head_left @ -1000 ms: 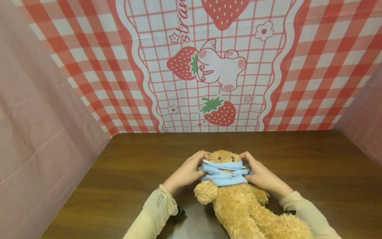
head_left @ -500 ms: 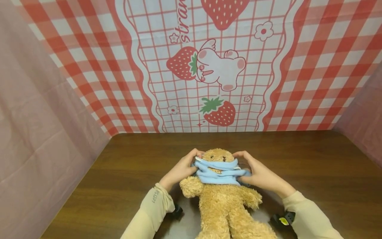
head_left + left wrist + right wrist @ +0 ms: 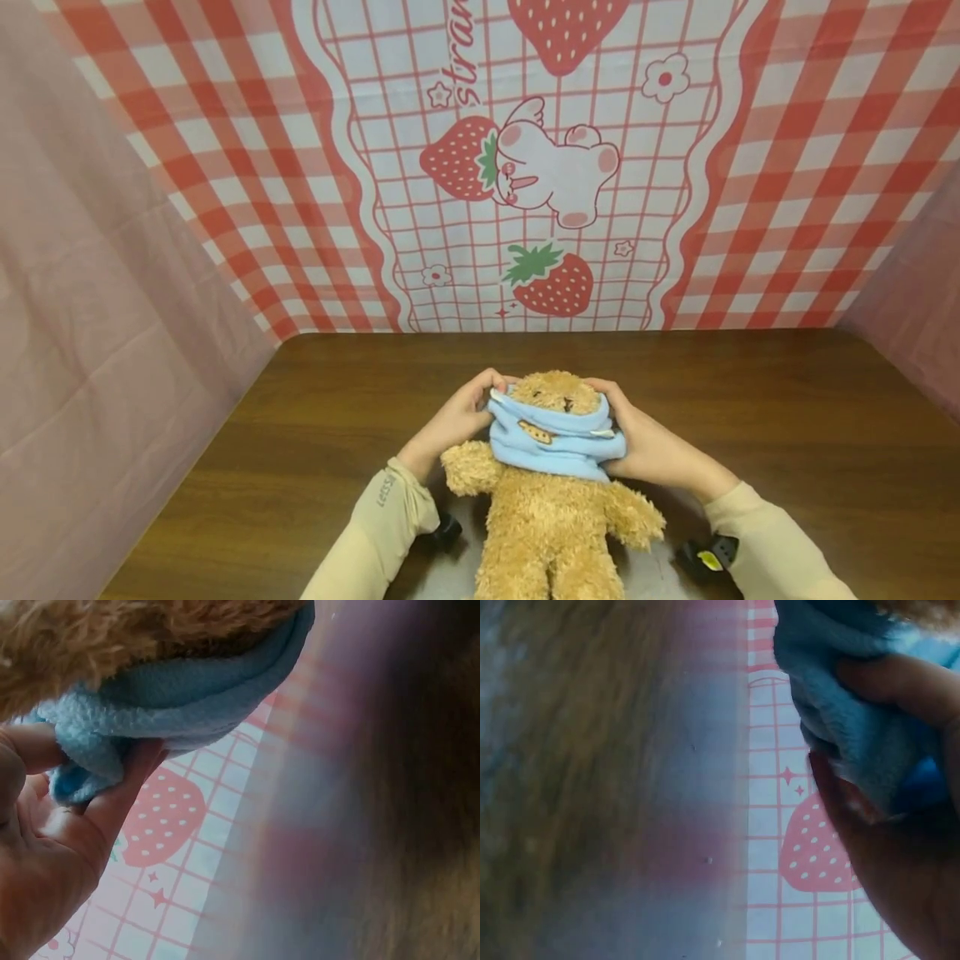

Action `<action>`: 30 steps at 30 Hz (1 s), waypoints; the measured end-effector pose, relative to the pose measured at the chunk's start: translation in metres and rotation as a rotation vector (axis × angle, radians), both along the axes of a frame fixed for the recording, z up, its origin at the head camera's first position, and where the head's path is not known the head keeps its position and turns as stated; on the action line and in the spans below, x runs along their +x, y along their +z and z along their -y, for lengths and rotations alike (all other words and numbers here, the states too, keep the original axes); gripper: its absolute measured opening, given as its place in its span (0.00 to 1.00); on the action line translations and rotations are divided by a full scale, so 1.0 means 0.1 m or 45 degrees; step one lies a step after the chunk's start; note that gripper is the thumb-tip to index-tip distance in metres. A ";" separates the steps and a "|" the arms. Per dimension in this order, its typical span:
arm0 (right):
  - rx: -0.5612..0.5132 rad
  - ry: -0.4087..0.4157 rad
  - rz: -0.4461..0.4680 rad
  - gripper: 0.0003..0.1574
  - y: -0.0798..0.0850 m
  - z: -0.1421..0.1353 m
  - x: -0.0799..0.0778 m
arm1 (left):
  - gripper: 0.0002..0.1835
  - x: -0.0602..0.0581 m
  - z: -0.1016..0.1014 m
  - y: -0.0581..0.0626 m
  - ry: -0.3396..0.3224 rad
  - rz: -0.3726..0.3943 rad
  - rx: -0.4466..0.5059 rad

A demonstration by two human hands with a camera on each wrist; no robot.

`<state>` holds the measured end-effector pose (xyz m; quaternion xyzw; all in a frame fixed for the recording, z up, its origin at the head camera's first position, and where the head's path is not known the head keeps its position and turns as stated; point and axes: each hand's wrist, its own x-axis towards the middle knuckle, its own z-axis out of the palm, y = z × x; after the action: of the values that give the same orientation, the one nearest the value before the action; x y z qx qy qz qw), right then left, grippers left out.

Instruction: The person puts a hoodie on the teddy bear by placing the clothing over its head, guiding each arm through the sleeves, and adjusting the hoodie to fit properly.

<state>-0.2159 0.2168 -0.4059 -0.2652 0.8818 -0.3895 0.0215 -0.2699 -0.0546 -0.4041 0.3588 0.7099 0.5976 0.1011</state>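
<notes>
A fuzzy tan teddy bear (image 3: 551,525) faces up, its legs running off the bottom of the head view. Bunched round its lower face and neck is a light blue fleece garment (image 3: 555,454) with a small tan patch on the front. My left hand (image 3: 453,421) grips the garment at the left of the bear's head; in the left wrist view thumb and fingers pinch a fold of blue fleece (image 3: 90,750). On the other side my right hand (image 3: 652,437) holds the garment's right edge, thumb pressed over the blue cloth (image 3: 870,727) in the right wrist view.
Beneath lies a dark brown wooden table (image 3: 337,392). A red and white checked cloth with strawberries (image 3: 555,283) hangs behind its far edge. Pink curtains (image 3: 112,333) stand at both sides. Black wrist devices (image 3: 705,557) sit under the sleeves.
The bear has swung from a slant to nearly straight, its legs moving left. The blue garment is spread smoother, showing more of its patch. Both hands keep their hold.
</notes>
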 end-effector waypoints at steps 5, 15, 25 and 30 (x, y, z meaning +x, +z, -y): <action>-0.121 -0.036 -0.106 0.51 -0.01 -0.03 -0.02 | 0.09 0.05 0.01 0.00 -0.032 0.068 0.020; -0.165 0.020 -0.189 0.40 -0.02 -0.05 -0.05 | 0.14 0.09 0.03 0.09 -0.107 0.088 0.052; -0.344 0.107 -0.044 0.40 -0.06 -0.11 -0.05 | 0.27 0.09 0.07 0.11 -0.282 0.148 0.024; -0.388 0.092 -0.148 0.39 -0.03 -0.11 -0.05 | 0.29 0.09 0.07 0.14 -0.278 0.109 0.079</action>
<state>-0.2204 0.2278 -0.4088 -0.3192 0.8020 -0.5017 -0.0561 -0.2610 -0.0618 -0.3902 0.4113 0.6427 0.6194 0.1846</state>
